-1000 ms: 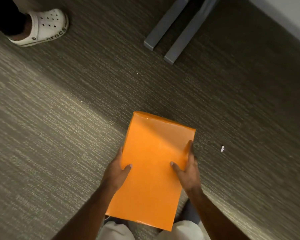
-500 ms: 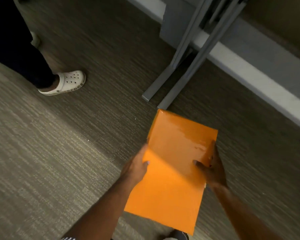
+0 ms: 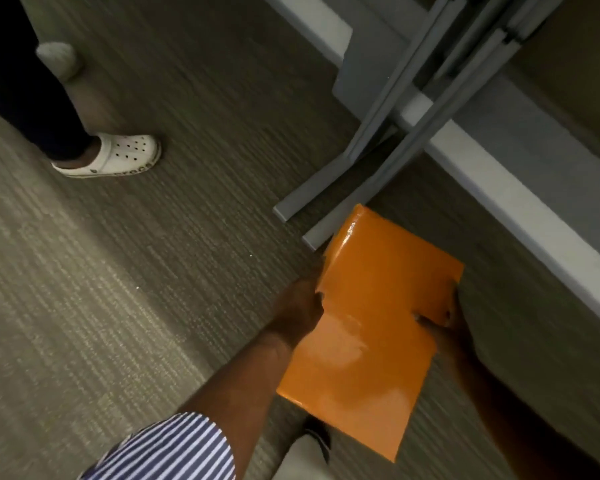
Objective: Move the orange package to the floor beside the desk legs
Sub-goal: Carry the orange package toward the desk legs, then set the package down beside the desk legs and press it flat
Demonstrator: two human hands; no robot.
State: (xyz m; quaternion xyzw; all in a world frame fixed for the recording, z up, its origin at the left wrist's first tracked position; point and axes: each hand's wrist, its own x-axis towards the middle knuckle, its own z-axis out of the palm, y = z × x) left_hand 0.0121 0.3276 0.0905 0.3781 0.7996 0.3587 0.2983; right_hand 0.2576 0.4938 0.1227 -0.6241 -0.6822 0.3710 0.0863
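Note:
I hold a flat, glossy orange package (image 3: 371, 327) in both hands above the carpet. My left hand (image 3: 300, 308) grips its left edge with the thumb on top. On the right edge, my right hand (image 3: 445, 323) clasps it, thumb laid across the face. The package's far corner overlaps the tip of the nearer grey desk leg (image 3: 357, 209) in the image. A second grey foot (image 3: 312, 192) lies just left of that one. Whether the package touches the floor I cannot tell.
Another person stands at the left, one foot in a white clog (image 3: 115, 157) on the grey carpet (image 3: 118, 306). A pale baseboard (image 3: 520, 188) runs along the wall at the right. My striped sleeve (image 3: 174, 448) and trouser leg (image 3: 302, 459) show at the bottom.
The package has moved forward and to the right, from open carpet to right by the desk feet. The view has swung up, bringing the legs and baseboard closer.

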